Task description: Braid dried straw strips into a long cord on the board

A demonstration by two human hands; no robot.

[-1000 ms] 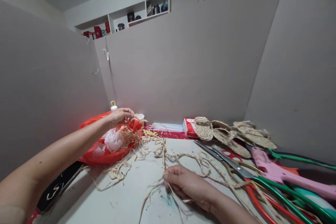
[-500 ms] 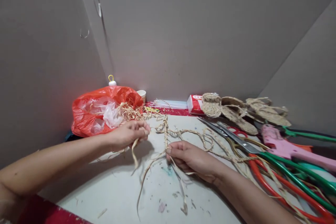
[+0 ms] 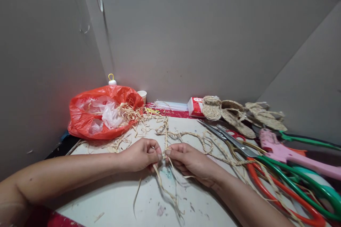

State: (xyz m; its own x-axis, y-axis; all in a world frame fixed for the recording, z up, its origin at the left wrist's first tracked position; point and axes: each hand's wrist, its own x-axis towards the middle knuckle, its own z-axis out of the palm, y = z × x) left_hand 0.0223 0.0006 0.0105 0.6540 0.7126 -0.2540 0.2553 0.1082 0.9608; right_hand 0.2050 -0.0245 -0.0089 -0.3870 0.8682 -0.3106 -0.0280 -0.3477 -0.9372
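My left hand [image 3: 142, 155] and my right hand [image 3: 188, 161] meet at the middle of the white table [image 3: 119, 198], fingertips almost touching. Both are closed in a pinch on a braided straw cord [image 3: 186, 136] that runs away from me in loops across the table. Loose straw strands [image 3: 166, 191] hang from the pinch toward me. The left hand also grips a separate strip of straw.
A red plastic bag [image 3: 87, 124] with white plastic and loose straw sits at the back left, a paper cup [image 3: 143, 95] behind it. Woven straw pieces [image 3: 237, 113] and a red-white box [image 3: 194, 106] lie at the back. Scissors [image 3: 266, 165] and a pink tool [image 3: 287, 154] crowd the right.
My left hand came from the red bag with a straw strip to meet my right hand at the braid. The view has tilted down.
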